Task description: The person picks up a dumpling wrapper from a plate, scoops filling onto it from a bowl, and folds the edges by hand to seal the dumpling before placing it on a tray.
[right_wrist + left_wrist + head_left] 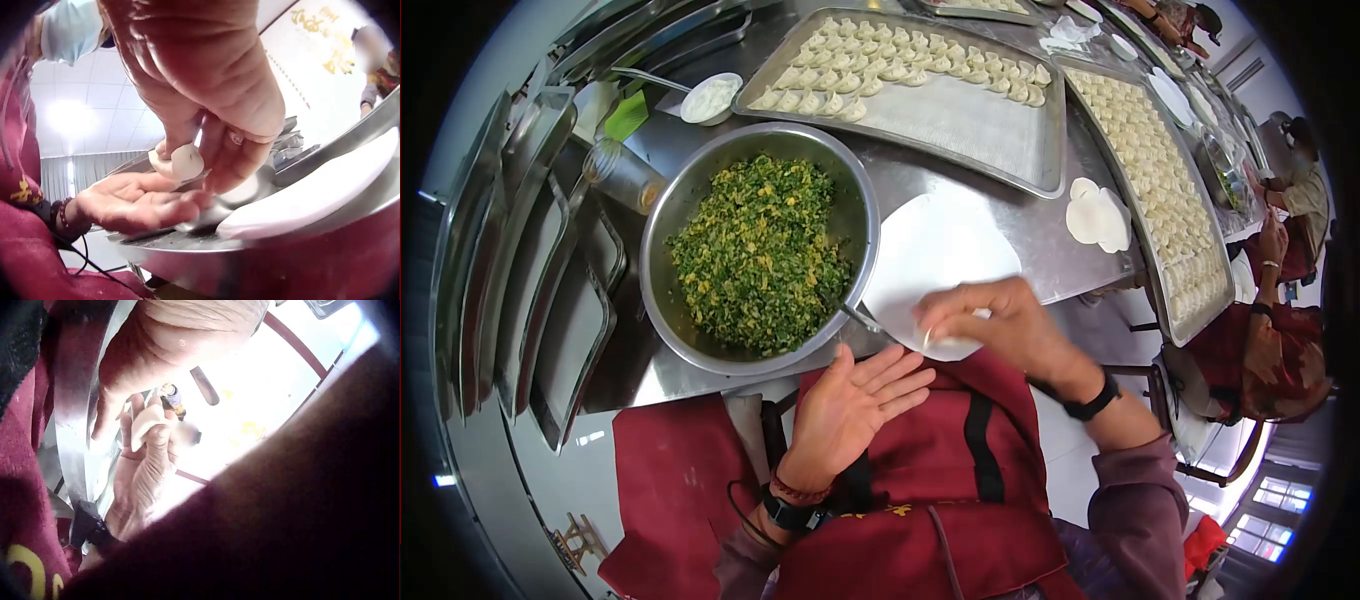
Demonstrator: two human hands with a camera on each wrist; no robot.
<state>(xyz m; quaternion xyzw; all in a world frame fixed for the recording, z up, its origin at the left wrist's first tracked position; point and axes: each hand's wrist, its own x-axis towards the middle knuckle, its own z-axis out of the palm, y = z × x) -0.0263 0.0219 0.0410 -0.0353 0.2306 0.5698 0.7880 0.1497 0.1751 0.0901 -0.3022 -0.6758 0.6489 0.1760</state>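
My right hand (1010, 315) pinches a thin white dumpling wrapper (187, 161) between thumb and fingers. In the left wrist view the wrapper (147, 425) looks folded over at the fingertips. My left hand (850, 415) lies palm up with straight fingers, just below and left of it, holding nothing. The right wrist view shows the left palm (134, 203) close under the wrapper. Left of the hands stands a steel bowl (662, 322) of chopped green and yellow filling (760, 255), a metal handle (862, 318) sticking out over its rim.
A flat white sheet-like piece (945, 235) lies on the steel table (1050, 270). Loose wrappers (1098, 215) lie further right. Trays of dumplings (985, 150) (1145, 170) stand behind and right. Empty trays (560, 300), a glass jar (622, 175) and a white bowl (710, 98) are left.
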